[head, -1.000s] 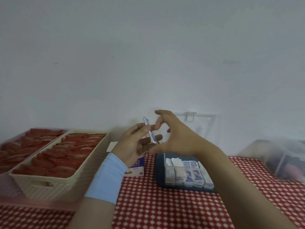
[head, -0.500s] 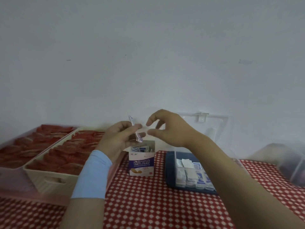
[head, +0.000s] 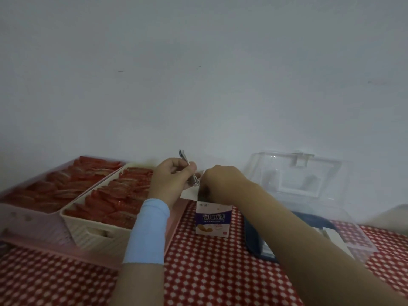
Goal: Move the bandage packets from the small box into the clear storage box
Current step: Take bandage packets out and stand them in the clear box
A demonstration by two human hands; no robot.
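Left hand pinches bandage packet above small box; right hand dips into box top.

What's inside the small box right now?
Fingers of the right hand dip into the open top of the small box and cover the inside, so whatever is in there cannot be seen.

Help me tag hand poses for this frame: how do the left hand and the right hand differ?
The left hand pinches a bandage packet, lifted in the air; the right hand reaches fingers-down into the small box, its grip hidden. The left hand's wrist wears a light blue sleeve; the right hand's forearm is bare. Both sit close together by the small box.
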